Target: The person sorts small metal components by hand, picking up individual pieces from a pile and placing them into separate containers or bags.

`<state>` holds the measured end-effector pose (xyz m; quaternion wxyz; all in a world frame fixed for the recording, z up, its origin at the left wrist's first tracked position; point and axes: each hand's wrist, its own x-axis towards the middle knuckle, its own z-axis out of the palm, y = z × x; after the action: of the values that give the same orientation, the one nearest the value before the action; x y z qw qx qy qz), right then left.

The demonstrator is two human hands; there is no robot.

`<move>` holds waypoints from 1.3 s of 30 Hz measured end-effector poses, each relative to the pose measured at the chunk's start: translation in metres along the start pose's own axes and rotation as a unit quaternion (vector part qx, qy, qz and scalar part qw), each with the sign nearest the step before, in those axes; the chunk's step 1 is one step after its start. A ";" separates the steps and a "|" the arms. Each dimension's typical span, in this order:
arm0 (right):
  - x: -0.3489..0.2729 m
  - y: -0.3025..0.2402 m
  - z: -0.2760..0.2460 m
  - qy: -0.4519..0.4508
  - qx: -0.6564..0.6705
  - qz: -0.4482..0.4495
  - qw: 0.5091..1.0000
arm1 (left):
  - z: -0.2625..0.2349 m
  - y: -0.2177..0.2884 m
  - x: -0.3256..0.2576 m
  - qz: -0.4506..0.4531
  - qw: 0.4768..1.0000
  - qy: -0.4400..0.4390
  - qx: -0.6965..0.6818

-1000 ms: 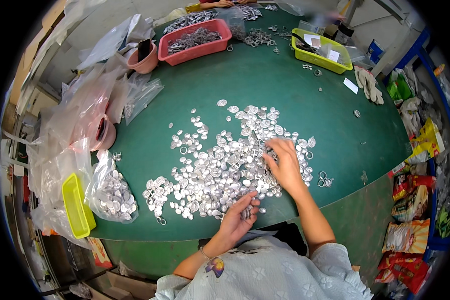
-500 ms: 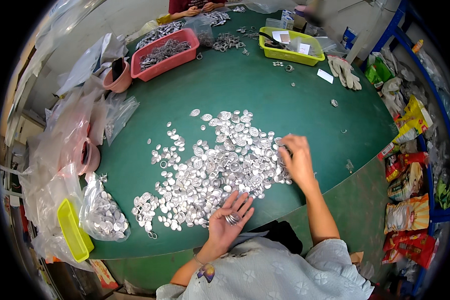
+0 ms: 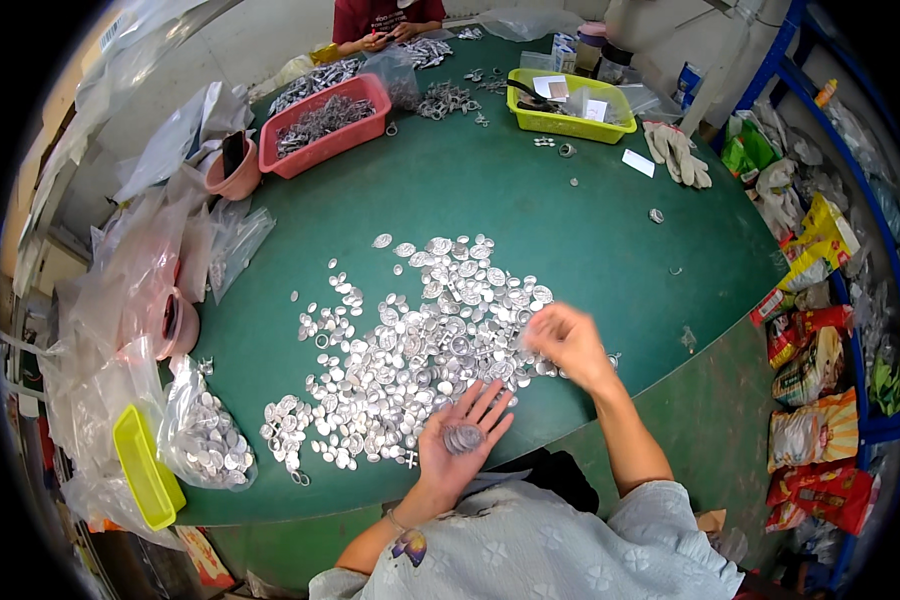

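Silver-coloured oval metal medals [image 3: 440, 352] are spread in a broad, loose heap [image 3: 385, 385] on the green-topped desk [image 3: 430, 190], with a small silver cross-shaped piece [image 3: 411, 460] at the heap's near edge. Just in front of that near edge, the bare left hand [image 3: 445, 462] is held palm up; its grip is apart, with the fingers fanned, and a short overlapping stack of grey metal discs [image 3: 462, 438] is cradled in the palm. Over the heap's right edge, the bare right hand [image 3: 567, 340] is held with its fingers curled inward; the fingertips are blurred, so whether its grip is clamped on a piece cannot be told.

To the left of the heap, similar silver pieces [image 3: 215, 445] are held in a clear plastic bag [image 3: 177, 405], and beyond the heap's far left side a coral-pink plastic basin [image 3: 330, 151] is piled with grey metal parts [image 3: 325, 125].

The step in hand is judged to be the gathering of single pieces into the left palm. It is probably done best if pieces are taken from the heap's thin right fringe, where each can be pinched by its rim without neighbours being dragged along. The left palm should be kept cupped and level, close to the heap, so that the stack is not tipped and the right hand's path is kept short.
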<state>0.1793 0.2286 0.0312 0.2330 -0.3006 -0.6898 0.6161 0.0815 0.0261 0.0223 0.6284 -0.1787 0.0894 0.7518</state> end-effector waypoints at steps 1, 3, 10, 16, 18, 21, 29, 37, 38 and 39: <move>-0.006 -0.009 0.001 -0.099 -0.031 -0.003 0.995 | 0.002 -0.002 0.004 0.007 1.000 0.009 0.020; -0.007 -0.009 0.001 -0.169 -0.101 -0.069 0.978 | 0.004 -0.007 0.011 0.021 0.998 0.021 0.060; 0.042 0.029 -0.005 0.185 -0.448 -0.169 0.858 | -0.053 0.004 0.020 -0.140 0.975 -0.155 -0.075; 0.033 0.016 -0.002 0.133 -0.293 -0.066 0.944 | -0.004 -0.010 0.006 0.008 0.986 0.074 0.146; 0.012 -0.013 0.008 0.084 -0.150 -0.009 0.985 | -0.004 -0.009 0.003 0.013 0.989 0.035 0.144; 0.004 -0.014 0.011 -0.089 -0.134 -0.037 0.986 | -0.006 -0.008 0.009 0.014 0.996 0.039 0.081; 0.051 0.023 0.011 0.124 -0.429 -0.169 0.879 | -0.021 -0.006 0.003 -0.040 0.992 0.018 0.118; 0.036 -0.004 0.020 0.124 -0.178 -0.079 0.973 | -0.004 -0.006 -0.006 0.009 0.984 0.035 0.175; 0.029 -0.010 0.024 0.130 -0.137 -0.079 0.979 | -0.005 -0.006 -0.006 0.017 0.986 0.039 0.162; 0.020 -0.009 0.026 0.153 -0.153 -0.147 0.965 | -0.004 -0.007 -0.005 0.021 0.988 0.041 0.149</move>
<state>0.1458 0.2242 0.0361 0.3749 -0.3183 -0.7689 0.4086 0.0897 0.0214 0.0209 0.6276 -0.1118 0.2296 0.7355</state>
